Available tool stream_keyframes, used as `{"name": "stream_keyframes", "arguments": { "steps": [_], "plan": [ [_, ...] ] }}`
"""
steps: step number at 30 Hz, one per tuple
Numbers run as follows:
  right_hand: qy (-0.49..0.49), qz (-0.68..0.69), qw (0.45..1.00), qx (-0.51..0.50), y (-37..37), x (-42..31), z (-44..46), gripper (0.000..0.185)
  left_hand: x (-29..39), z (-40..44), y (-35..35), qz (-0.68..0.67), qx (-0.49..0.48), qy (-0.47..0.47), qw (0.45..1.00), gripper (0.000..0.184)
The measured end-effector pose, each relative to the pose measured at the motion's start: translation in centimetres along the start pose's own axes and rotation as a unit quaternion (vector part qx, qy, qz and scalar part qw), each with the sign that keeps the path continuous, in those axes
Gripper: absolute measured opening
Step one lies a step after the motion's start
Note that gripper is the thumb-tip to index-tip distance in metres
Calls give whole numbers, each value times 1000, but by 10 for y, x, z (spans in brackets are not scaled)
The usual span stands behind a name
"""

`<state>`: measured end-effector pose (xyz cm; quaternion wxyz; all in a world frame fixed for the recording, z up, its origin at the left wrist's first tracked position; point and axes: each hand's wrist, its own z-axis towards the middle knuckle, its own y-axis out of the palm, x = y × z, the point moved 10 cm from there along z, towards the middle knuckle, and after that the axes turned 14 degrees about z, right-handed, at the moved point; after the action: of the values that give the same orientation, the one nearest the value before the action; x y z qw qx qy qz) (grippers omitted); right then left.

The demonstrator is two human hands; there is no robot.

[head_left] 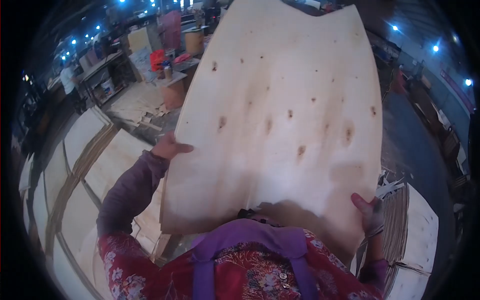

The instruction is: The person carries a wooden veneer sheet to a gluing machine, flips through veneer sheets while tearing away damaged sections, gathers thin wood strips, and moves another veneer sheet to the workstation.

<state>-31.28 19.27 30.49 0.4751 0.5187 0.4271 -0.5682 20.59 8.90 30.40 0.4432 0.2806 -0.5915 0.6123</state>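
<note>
your purple cloth apron (245, 231) nearest, left hand (170, 146) and right hand (369, 215) grip a broad, pale wooden sheet (280, 125), likely positioning it; guide evenly

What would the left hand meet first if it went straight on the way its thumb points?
The large wooden sheet: the left hand is at its edge, thumb pointing across its face. It would probably slide over that surface, though contact is hard to judge.
</note>
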Motion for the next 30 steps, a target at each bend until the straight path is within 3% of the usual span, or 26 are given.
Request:
{"name": "stream_keyframes", "arguments": {
  "steps": [1,2,4,5,7,8,9,10,11,12,13,15,16,17,18,19,20,22,23,24,25,27,28,30],
  "plan": [
    [-59,12,998,8,-19,-13,27,41,1,36,12,-22,-12,-1,1000,27],
    [-59,12,998,15,-38,-23,51,41,6,72,20,-22,-19,2,1000,27],
    [44,42,997,36,-83,-27,101,40,3,141,45,-65,-74,-65,993,27],
    [34,41,998,39,-89,-32,118,40,-14,165,36,-66,-74,-55,994,27],
    [78,31,996,41,-162,-9,176,40,-71,251,50,-34,-11,-76,996,27],
    [83,28,995,47,-263,31,196,40,-117,285,77,-8,-69,-108,992,35],
    [87,-37,991,90,-307,62,217,38,-150,310,100,18,-124,-136,983,44],
    [88,-100,982,132,-317,94,228,37,-171,310,109,194,-118,-257,939,60],
    [116,-125,961,218,-345,111,204,33,-286,355,148,194,-121,-254,940,60],
    [141,-146,931,302,-372,135,163,31,-400,365,144,267,-19,-97,959,59],
    [68,90,915,388,-454,227,115,30,-330,337,158,29,1,4,1000,53],
    [-8,217,842,493,-424,276,14,33,-343,321,171,55,-161,-168,971,44],
    [81,104,930,343,-379,289,-1,29,-331,316,171,54,-166,-173,969,44],
    [330,119,826,441,-314,336,-66,27,-324,316,168,137,-162,-202,956,42],
    [274,418,839,215,-262,381,-61,38,-323,314,164,218,-157,-226,936,41],
    [245,456,810,275,-201,364,-42,49,-331,318,163,219,-159,-226,936,41],
    [245,458,809,276,-158,354,-33,49,-342,321,164,208,-145,-194,948,42],
    [321,487,764,276,-63,331,-9,52,-381,320,174,198,-136,-164,957,43],
    [356,500,740,274,-15,312,17,54,-403,323,186,86,-145,-139,976,43],
    [358,500,739,276,4,312,22,54,-410,324,192,-26,-152,-113,982,43],
    [351,514,744,241,24,312,34,52,-397,323,188,-26,-153,-113,981,43],
    [335,541,739,221,45,300,51,49,-359,314,169,145,-131,-166,966,43],
    [333,540,740,224,51,295,54,49,-351,311,165,143,-134,-164,967,43],
    [269,504,800,184,48,275,74,44,-337,310,166,146,-123,-147,970,43]
  ]
}}
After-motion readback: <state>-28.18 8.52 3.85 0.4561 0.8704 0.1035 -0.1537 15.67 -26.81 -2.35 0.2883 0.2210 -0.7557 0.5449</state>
